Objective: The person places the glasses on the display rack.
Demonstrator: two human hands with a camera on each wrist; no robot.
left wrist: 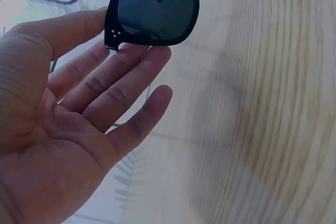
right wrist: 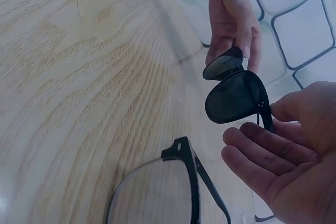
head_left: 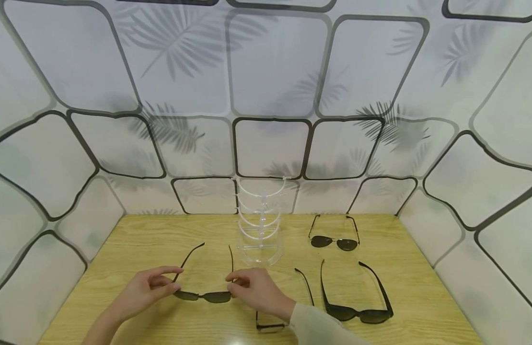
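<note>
Between both hands is a pair of black sunglasses (head_left: 216, 297), lenses toward the wearer and both temples unfolded toward the back. My left hand (head_left: 141, 292) pinches it at the left hinge with thumb and forefinger; in the left wrist view the other fingers (left wrist: 113, 95) spread below the dark lens (left wrist: 157, 11). At the opposite hinge my right hand (head_left: 259, 290) pinches the right temple, its remaining fingers (right wrist: 268, 150) extended under the lens in the right wrist view. Below the right wrist lie clear-lens glasses (head_left: 270, 328), partly hidden by the forearm.
A clear tiered eyewear stand (head_left: 261, 223) stands at the back middle of the wooden table (head_left: 141, 239). To the right lie aviator sunglasses (head_left: 321, 241) and, nearer, thick black sunglasses (head_left: 375, 316). Patterned cloth walls (head_left: 272, 148) enclose the back and sides.
</note>
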